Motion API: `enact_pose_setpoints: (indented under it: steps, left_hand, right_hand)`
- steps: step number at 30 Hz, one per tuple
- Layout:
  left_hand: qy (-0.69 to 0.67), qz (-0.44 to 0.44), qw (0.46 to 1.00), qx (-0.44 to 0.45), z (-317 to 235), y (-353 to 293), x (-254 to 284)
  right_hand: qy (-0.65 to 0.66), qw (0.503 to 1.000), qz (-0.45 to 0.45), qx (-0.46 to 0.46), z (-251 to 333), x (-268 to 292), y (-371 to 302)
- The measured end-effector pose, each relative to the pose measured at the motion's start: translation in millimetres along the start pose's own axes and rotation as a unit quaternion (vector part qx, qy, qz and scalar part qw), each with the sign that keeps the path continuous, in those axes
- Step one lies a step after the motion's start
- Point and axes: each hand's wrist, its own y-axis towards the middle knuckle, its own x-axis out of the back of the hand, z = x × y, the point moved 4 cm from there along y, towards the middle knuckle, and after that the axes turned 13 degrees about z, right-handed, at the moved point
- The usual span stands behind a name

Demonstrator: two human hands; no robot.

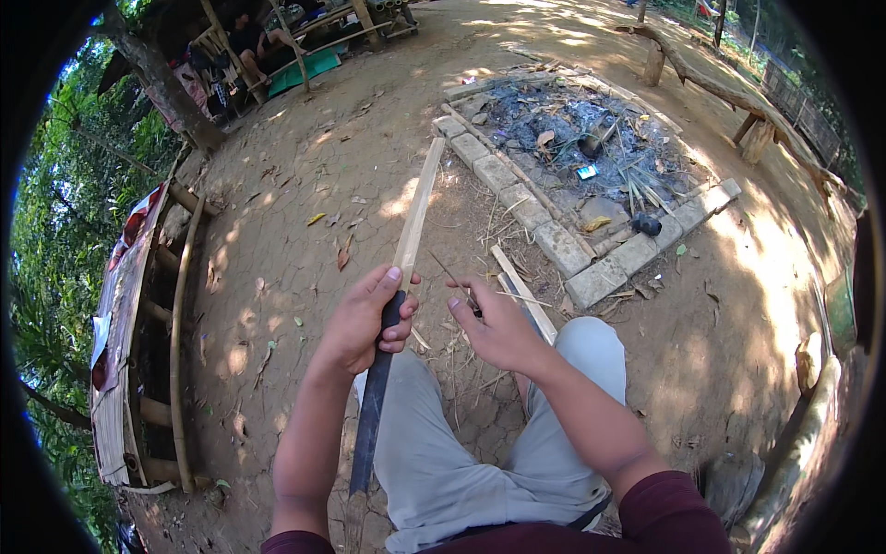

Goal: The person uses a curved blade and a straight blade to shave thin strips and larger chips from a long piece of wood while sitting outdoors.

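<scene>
My left hand [374, 319] is wrapped round a long wooden strip [420, 203], pale above the fist and black below it. The strip slants from beside my left thigh up toward the fire pit. Just to its right, my right hand [494, 323] is closed on a thin, dark, pointed knife [449, 274], its handle mostly hidden in the fingers. The tip points up and left toward the strip, apart from it. Beyond my right hand, more pale split wood pieces [523, 291] lean near my right knee, one dark along its side.
A brick-edged fire pit [560, 247] holds ash, charred wood and a small dark pot [646, 223]. A bamboo bench [180, 342] stands at left. A log rail [711, 83] runs along the right. A person [247, 42] sits under a shelter at the far left.
</scene>
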Motion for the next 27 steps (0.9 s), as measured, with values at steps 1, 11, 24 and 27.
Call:
enact_pose_setpoints:
  steps: [1, 11, 24, 27]
  left_hand:
    - [-0.007, -0.005, 1.000, 0.005, 5.9, 0.6, -1.7]
    - [-0.048, -0.097, 0.993, -0.049, 88.6, -18.5, -7.1]
    - [-0.102, -0.040, 0.994, 0.009, 94.5, -40.1, -6.7]
    - [-0.140, -0.048, 0.989, 0.031, 114.7, -58.2, -27.4]
  right_hand:
    - [0.014, 0.997, -0.053, 0.046, -12.0, -6.2, 2.2]
    - [-0.161, 0.983, -0.019, 0.081, -2.8, -50.6, -42.8]
    - [-0.184, 0.975, -0.098, 0.078, -8.6, -62.4, -71.9]
    - [-0.245, 0.965, -0.054, 0.074, -28.6, -70.7, -83.9]
